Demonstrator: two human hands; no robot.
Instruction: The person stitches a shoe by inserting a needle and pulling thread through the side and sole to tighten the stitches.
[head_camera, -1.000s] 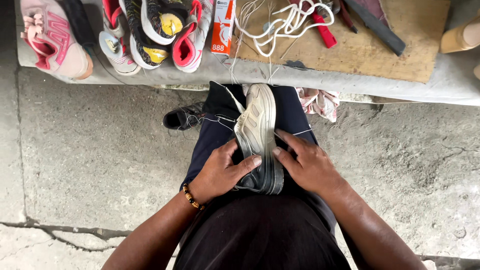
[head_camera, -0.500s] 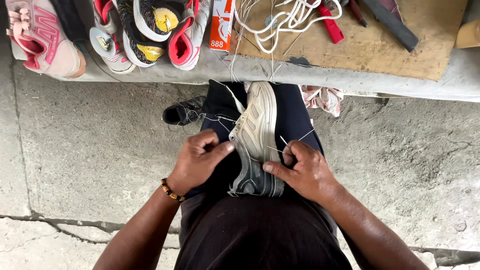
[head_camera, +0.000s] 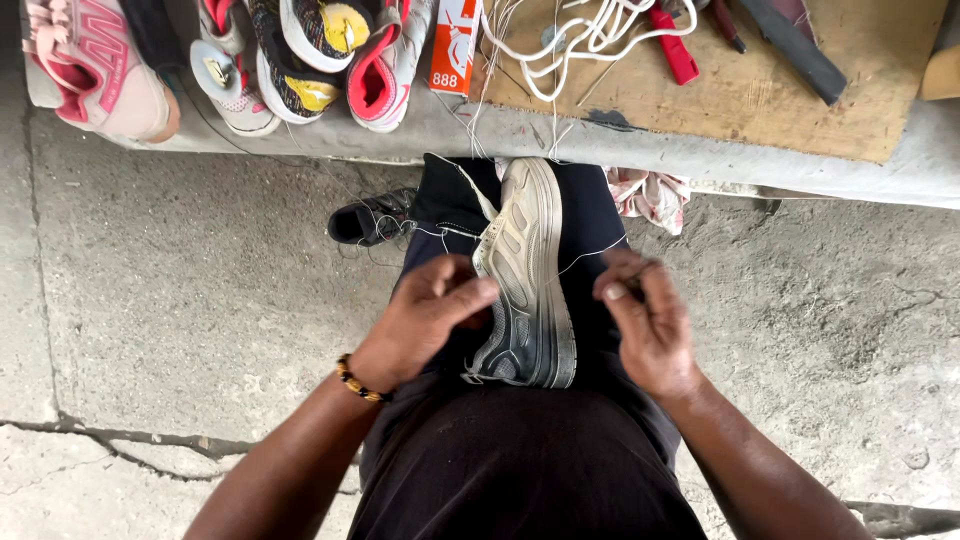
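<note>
We're mid-stitch on the sneaker (head_camera: 525, 280), sole-up on our lap btwn the knees: left hand (head_camera: 425, 320) curled on its side edge, right hand (head_camera: 645, 320) pinching the thread (head_camera: 585, 258) w/ fingers closed. Next pull prob. needs steady tension along the sole edge. Cracked concrete floor (head_camera: 180, 320) below; ledge (head_camera: 560, 135) ahead w/ pink shoes (head_camera: 100, 70), wood board (head_camera: 720, 95).

Shoe (head_camera: 527, 280) on lap (between hands (head_camera: 432, 315)).

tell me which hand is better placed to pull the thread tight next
Right, likely. The right hand pinches the thin thread running off the shoe on the lap, while the left hand presses against the shoe's side.
</note>
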